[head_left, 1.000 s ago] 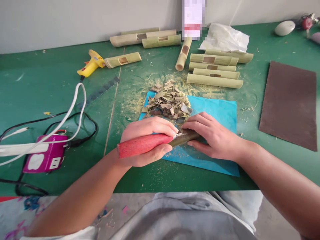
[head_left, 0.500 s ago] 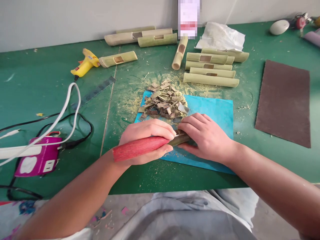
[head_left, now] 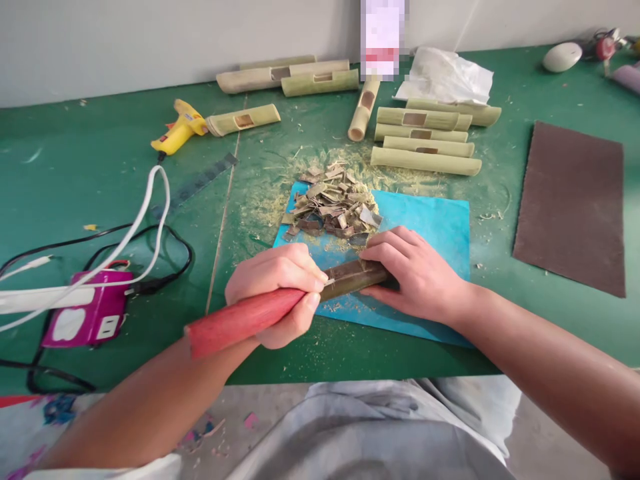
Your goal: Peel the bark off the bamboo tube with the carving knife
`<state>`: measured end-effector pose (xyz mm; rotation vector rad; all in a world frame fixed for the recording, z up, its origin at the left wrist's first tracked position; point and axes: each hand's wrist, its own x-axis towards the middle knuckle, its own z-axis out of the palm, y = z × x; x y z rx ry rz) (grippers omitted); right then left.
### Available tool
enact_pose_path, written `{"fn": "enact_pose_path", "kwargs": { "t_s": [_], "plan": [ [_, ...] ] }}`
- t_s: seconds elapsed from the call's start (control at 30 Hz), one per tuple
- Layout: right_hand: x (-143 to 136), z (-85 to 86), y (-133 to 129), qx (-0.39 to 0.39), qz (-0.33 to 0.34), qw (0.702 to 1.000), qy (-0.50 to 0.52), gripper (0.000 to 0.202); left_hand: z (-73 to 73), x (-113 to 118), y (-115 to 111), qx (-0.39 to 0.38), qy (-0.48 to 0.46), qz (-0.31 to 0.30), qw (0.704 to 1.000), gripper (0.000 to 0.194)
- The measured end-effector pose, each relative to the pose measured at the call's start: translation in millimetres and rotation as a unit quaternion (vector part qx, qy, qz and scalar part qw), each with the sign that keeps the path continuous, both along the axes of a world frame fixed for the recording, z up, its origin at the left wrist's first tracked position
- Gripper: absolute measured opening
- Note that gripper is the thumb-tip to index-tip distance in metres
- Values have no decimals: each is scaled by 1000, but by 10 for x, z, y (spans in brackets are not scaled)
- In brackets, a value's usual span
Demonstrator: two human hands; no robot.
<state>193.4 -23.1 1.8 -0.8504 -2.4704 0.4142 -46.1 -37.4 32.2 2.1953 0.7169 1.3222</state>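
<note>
My left hand [head_left: 277, 290] is closed around a knife with a thick red handle [head_left: 245, 323]. Only a short pale bit of its blade shows past the fingertips, at the near-left end of a dark bamboo tube [head_left: 345, 279]. My right hand [head_left: 413, 270] grips the tube's other end, fingers over the top and thumb along the near side. The tube is held over a blue sheet [head_left: 425, 213], tilted slightly up to the right. Just beyond it lies a heap of brown and green bamboo chips [head_left: 335, 203].
Several cut bamboo tubes [head_left: 425, 159] lie toward the back, near a crumpled white bag [head_left: 447, 77]. A yellow glue gun [head_left: 180, 127], ruler [head_left: 200, 183], purple power socket [head_left: 90, 313] and cables are left. At right lies a brown sheet [head_left: 573, 207].
My left hand has moved left and slightly down along the tube with the knife, baring more of the tube's top. My right hand stays on its end. The camera view has shifted slightly.
</note>
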Motion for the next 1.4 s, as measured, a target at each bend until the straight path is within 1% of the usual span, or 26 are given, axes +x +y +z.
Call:
{"fn": "enact_pose_path", "kwargs": {
  "t_s": [0.13,0.2,0.27,0.4,0.5,0.7,0.8,0.9,1.0,1.07,1.2,1.33,1.4],
  "plan": [
    [-4,3,6,-10,-2,1000,4,30,-53,-15,13,-27,-43,14,999,7],
    [-9,6,7,-12,-4,1000,4,31,-57,-9,35,-43,-63,17,997,6],
    [-14,8,6,-11,-3,1000,6,31,-39,3,63,-52,-52,2,997,11],
    [-18,10,1,-7,-7,1000,12,29,19,23,95,-59,14,-40,997,32],
    [-16,10,-3,-9,-10,1000,12,29,45,30,90,-72,28,-49,996,37],
    [-12,11,-6,-11,-8,1000,15,27,46,30,69,-66,56,-44,995,24],
    [-13,14,-6,-11,-9,1000,17,26,26,36,64,-54,46,-34,997,15],
    [-16,17,-6,-13,-10,1000,16,26,7,45,57,-52,19,-18,998,17],
    [-22,17,-6,-12,-10,1000,18,25,6,46,51,-54,5,-21,998,18],
    [-24,17,-7,-11,-11,1000,19,26,17,40,49,-38,8,-30,999,17],
    [-18,23,-11,-9,-12,1000,17,26,41,40,51,17,16,-29,999,20],
    [-11,24,-13,-10,-9,1000,16,27,33,53,65,13,-7,-31,999,24],
    [-11,19,-12,-15,-10,1000,18,28,24,51,77,24,-11,-36,999,22]
  ]
}}
